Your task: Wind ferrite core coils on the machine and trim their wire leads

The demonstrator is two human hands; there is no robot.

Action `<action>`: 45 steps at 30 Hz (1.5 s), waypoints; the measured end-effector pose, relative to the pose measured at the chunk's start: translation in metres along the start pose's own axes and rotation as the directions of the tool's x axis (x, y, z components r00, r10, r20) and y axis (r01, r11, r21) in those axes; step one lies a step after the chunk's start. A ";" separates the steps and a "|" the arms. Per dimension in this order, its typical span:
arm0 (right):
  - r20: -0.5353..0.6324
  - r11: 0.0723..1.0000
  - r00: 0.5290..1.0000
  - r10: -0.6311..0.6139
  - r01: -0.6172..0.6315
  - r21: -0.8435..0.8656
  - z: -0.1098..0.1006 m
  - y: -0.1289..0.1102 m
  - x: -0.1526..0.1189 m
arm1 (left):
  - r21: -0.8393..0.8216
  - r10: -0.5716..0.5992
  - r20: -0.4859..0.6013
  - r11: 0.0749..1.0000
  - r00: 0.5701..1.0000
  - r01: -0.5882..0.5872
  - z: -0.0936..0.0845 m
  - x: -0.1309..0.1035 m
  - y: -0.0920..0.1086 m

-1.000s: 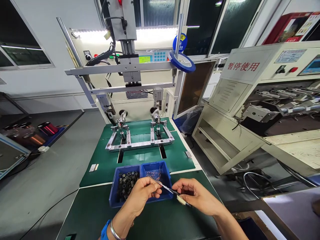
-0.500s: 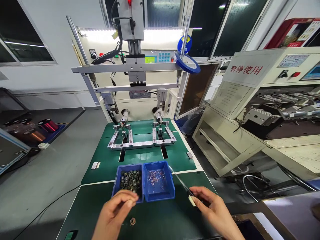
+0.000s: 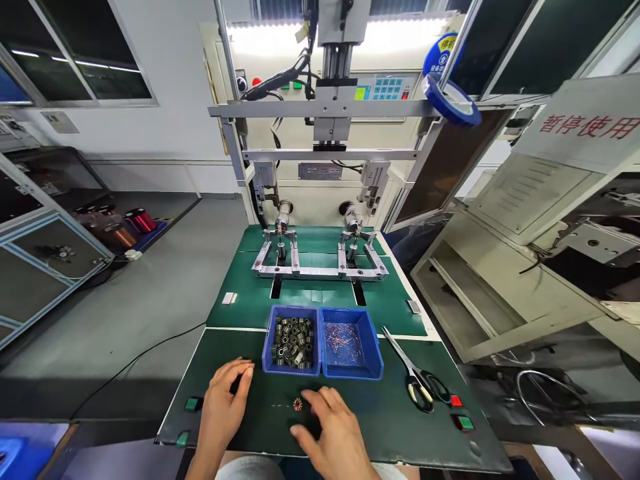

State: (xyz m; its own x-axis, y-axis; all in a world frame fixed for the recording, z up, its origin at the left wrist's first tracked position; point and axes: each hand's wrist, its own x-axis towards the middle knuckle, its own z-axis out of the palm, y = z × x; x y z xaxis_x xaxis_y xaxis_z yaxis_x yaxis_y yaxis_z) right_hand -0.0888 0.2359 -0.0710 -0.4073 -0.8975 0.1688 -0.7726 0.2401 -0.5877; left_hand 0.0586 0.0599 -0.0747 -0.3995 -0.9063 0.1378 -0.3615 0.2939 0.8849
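My left hand (image 3: pixel 223 399) hovers over the green table at the left, thumb and fingertips brought together; whatever may be between them is too small to make out. My right hand (image 3: pixel 334 427) is spread, thumb apart from the fingers, just right of a small copper-wound part (image 3: pixel 298 404) on the table. Scissors (image 3: pixel 416 380) lie at the right, blades pointing away. Behind my hands stand a blue bin of metal cores (image 3: pixel 293 341) and a blue bin with copper wire scraps (image 3: pixel 345 341).
A winding machine with a metal frame (image 3: pixel 320 272) stands at the table's back. Green buttons (image 3: pixel 466 423) sit near the front corners, with a red one (image 3: pixel 456 401) at the right. A beige machine (image 3: pixel 520 260) stands at the right.
The scissors, earlier in my right hand, now lie on the table. My right hand has moved left to the copper-wound part. The view has turned left.
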 end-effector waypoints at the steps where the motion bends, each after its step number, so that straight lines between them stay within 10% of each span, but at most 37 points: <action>1: 0.010 1.000 1.000 0.013 -0.013 -0.003 0.003 -0.005 0.004 | -0.018 -0.005 -0.019 1.000 1.000 0.005 0.000 -0.004 0.002; 5: 0.056 0.964 0.998 0.011 -0.025 0.264 -0.008 -0.014 0.010 | -0.179 -0.096 -0.123 0.981 0.988 0.073 0.006 -0.033 0.016; 8: 0.064 0.852 0.998 -0.010 -0.025 0.523 -0.025 -0.017 0.008 | -0.469 -0.215 0.150 0.844 0.965 0.261 0.021 -0.059 0.038; 12: 0.037 0.788 0.999 0.007 -0.028 0.615 -0.039 -0.020 0.005 | -0.636 -0.184 0.580 0.507 0.794 0.582 0.036 -0.069 0.069; 23: 0.024 0.596 0.999 0.026 -0.035 0.802 -0.051 -0.018 0.002 | -0.561 -0.184 0.746 0.343 0.640 0.753 0.041 -0.062 0.076; 31: -0.227 0.813 0.973 -0.053 0.174 0.556 -0.057 -0.015 -0.003 | -0.582 -0.123 0.762 0.298 0.635 0.756 0.049 -0.062 0.057; 40: -0.123 0.891 0.967 -0.224 0.254 0.375 -0.073 -0.023 0.000 | -0.579 -0.186 0.730 0.341 0.657 0.740 0.040 -0.061 0.063; 45: -0.383 0.907 0.891 -0.244 0.350 0.235 -0.058 -0.012 0.032 | -0.632 -0.304 0.617 0.358 0.726 0.688 0.023 -0.053 0.065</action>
State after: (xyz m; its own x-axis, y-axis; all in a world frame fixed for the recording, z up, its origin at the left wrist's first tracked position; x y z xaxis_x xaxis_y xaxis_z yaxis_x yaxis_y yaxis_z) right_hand -0.1206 0.2256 -0.0128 -0.3604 -0.7169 0.5969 -0.7290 -0.1828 -0.6597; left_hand 0.0368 0.1336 -0.0351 -0.6998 -0.5596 -0.4439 0.1283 -0.7098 0.6926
